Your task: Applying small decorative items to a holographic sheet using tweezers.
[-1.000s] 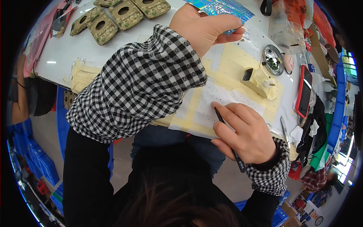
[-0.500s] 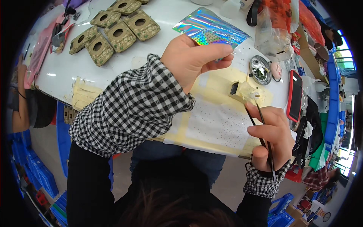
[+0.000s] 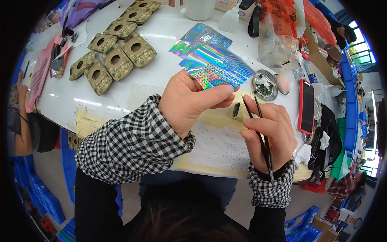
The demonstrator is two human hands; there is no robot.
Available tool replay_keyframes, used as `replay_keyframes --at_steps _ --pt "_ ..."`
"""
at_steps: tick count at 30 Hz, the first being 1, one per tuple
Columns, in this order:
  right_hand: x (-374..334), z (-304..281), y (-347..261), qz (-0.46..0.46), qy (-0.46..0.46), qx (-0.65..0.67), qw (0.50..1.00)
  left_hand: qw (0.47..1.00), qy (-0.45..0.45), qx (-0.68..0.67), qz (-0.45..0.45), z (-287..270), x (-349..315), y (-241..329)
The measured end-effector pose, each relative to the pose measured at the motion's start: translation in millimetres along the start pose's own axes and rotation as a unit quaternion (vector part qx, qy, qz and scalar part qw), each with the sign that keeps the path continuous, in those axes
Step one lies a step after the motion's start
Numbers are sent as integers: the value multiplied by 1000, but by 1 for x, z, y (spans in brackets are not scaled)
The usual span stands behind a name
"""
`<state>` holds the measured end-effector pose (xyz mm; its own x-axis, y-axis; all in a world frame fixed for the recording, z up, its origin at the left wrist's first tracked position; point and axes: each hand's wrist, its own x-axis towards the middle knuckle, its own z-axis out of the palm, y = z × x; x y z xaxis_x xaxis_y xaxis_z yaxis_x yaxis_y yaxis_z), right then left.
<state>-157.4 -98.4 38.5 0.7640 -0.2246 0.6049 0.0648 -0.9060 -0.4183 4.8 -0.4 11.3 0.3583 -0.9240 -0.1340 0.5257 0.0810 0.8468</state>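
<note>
In my left hand a shiny rainbow holographic sheet is pinched between thumb and fingers. A second holographic sheet lies on the table just beyond it. My right hand grips black tweezers, tips pointing up and away, close to the held sheet's lower right corner. Whether the tips hold anything is too small to tell. Near those tips sits a small tan block with a dark window, partly hidden by my fingers. Below lies white paper scattered with tiny dark dots.
A round metal dish with dark green bits stands beyond my right hand, beside a pink rounded object. Farther right lies a red-cased phone. Several camouflage-patterned pieces with round holes cover the left. Plastic bags fill the far right.
My right hand has moved up and left, bringing the tweezers from the tan block to the held sheet's corner. My left hand and its sheet have shifted slightly down and left.
</note>
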Motion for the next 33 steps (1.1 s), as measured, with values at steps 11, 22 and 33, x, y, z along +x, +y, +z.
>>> replay_keyframes --at_steps 11,22,33 --pt "-2 7 4 -9 6 -14 1000 999 -20 7 32 2 -1 -4" --pt "-3 9 4 6 16 -7 1000 999 -21 16 36 1 -1 -6" --pt "-4 9 3 -9 16 -18 1000 999 -13 -43 -10 4 -3 -4"
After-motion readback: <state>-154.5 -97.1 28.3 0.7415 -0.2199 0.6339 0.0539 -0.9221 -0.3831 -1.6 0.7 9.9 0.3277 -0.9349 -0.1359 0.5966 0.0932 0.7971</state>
